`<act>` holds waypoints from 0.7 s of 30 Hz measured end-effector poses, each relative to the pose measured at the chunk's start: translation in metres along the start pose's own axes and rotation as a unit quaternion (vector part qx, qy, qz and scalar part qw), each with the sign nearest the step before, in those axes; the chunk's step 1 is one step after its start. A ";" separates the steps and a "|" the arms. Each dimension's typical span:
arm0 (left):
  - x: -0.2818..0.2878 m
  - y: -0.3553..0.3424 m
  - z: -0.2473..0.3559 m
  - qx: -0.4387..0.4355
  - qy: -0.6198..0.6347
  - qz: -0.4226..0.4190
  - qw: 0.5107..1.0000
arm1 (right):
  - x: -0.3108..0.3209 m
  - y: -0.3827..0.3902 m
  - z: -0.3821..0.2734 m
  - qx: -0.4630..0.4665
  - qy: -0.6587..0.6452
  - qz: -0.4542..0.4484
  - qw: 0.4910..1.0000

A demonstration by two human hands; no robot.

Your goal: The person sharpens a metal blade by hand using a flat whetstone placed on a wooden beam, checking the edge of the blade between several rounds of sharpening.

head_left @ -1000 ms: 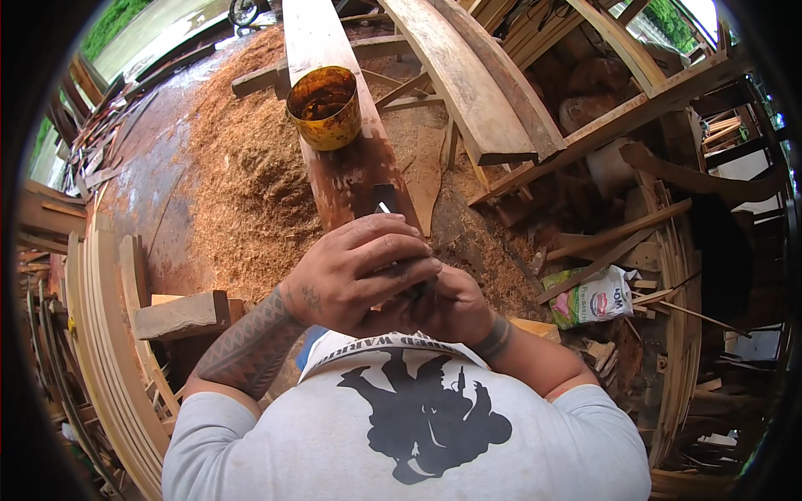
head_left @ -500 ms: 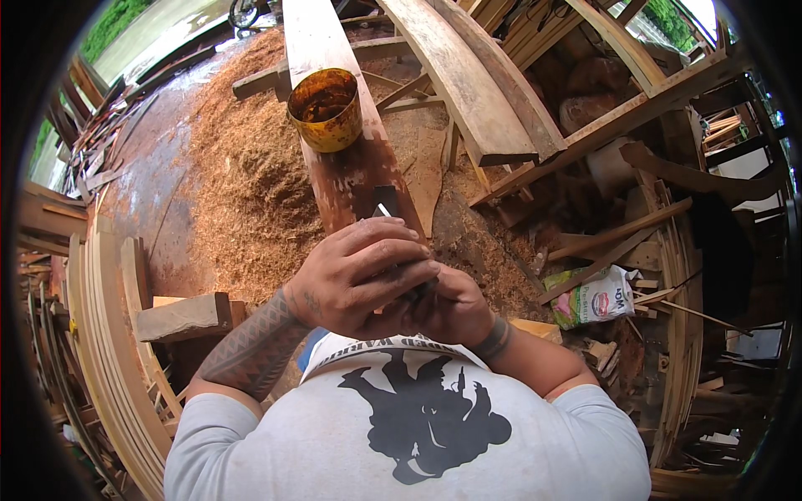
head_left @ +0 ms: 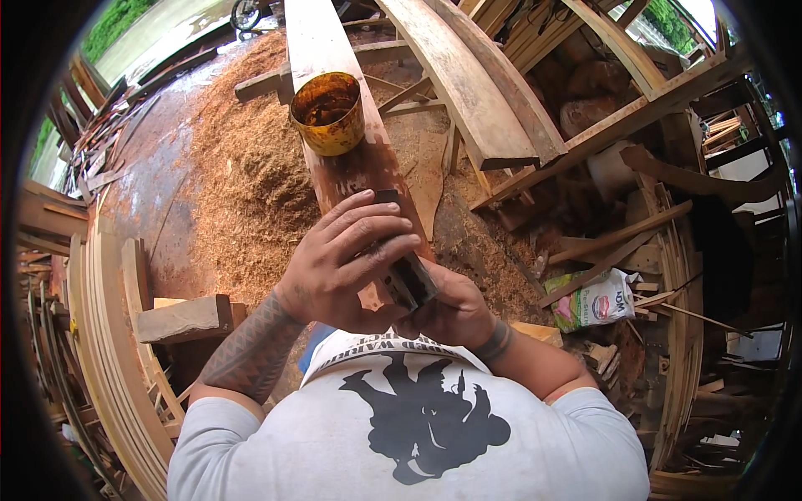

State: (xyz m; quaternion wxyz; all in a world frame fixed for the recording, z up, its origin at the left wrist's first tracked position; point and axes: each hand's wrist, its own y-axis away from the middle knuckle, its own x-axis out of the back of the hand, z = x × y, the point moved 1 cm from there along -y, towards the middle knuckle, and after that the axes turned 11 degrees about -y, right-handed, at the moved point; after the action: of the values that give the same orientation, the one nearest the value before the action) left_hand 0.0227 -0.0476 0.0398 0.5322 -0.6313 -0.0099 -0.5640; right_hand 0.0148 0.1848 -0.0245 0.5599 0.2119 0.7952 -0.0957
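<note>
Dark block (head_left: 409, 282) may slip if the right hand (head_left: 458, 307), clasping its near end, slackens while the left hand (head_left: 342, 263) rests, fingers slightly spread.

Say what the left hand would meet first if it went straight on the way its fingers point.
Most likely the dark block-shaped tool held in the right hand; depth is unclear, and the left hand may be touching it.

Pretty simple getup tbh: light, whitish short-sleeved tee (head_left: 276, 447) with a big black silhouette print (head_left: 434, 417) across the front and dark lettering (head_left: 401, 344) near the hem. Geometric tattoo (head_left: 266, 338) banding the left forearm (head_left: 238, 367), plus a dark band (head_left: 496, 341) round the right wrist, can't tell if inked or worn. Bit of blue cloth (head_left: 310, 347) below.
</note>
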 end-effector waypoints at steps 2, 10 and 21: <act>0.001 0.006 -0.005 -0.005 -0.008 -0.022 1.000 | -0.003 0.000 0.001 -0.004 -0.003 0.018 1.000; -0.001 0.008 -0.004 -0.001 -0.046 0.001 0.999 | -0.012 -0.003 0.000 0.000 -0.004 0.044 0.999; -0.008 0.010 -0.012 -0.013 -0.057 0.001 0.998 | -0.003 -0.004 0.000 0.001 -0.050 0.068 0.996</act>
State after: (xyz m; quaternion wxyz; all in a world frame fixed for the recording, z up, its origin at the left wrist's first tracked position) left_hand 0.0177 -0.0557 0.0249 0.5231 -0.6696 -0.0320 -0.5264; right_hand 0.0140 0.1803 -0.0221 0.6041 0.2604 0.7501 -0.0686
